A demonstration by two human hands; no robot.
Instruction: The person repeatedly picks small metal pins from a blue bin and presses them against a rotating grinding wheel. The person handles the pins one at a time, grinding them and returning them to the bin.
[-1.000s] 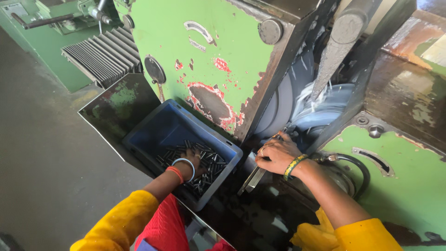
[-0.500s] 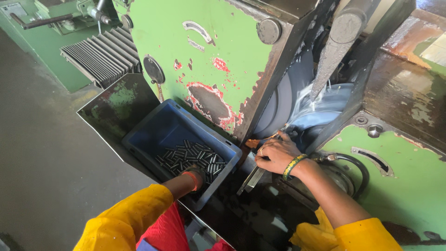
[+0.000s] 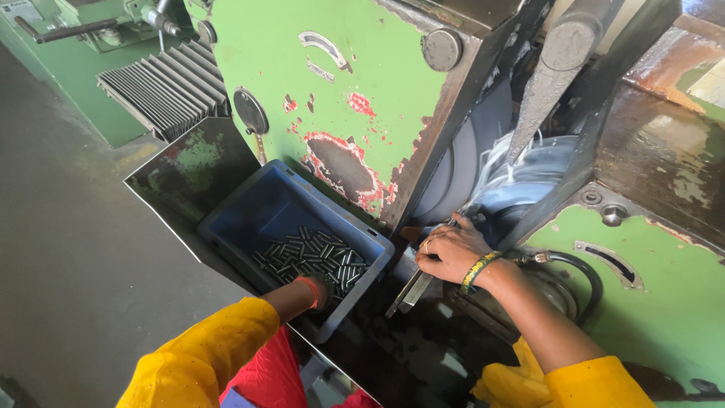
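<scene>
Metal pins (image 3: pixel 313 257) in blue bin (image 3: pixel 257 208), left hand (image 3: pixel 321 291) perhaps touching

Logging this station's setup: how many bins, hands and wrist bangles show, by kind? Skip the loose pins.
Blue bin: 1
Hands: 2, left, right
Bangles: 2, orange, green-yellow
Total: 5

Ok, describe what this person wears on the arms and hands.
Both arms wear yellow sleeves, the left sleeve ending before the wrist, the right sleeve stopping near the elbow. The left wrist carries an orange bangle; the left hand itself is mostly hidden. The right hand has a thin ring on one finger, and its wrist bears a green and yellow patterned bangle.
</scene>
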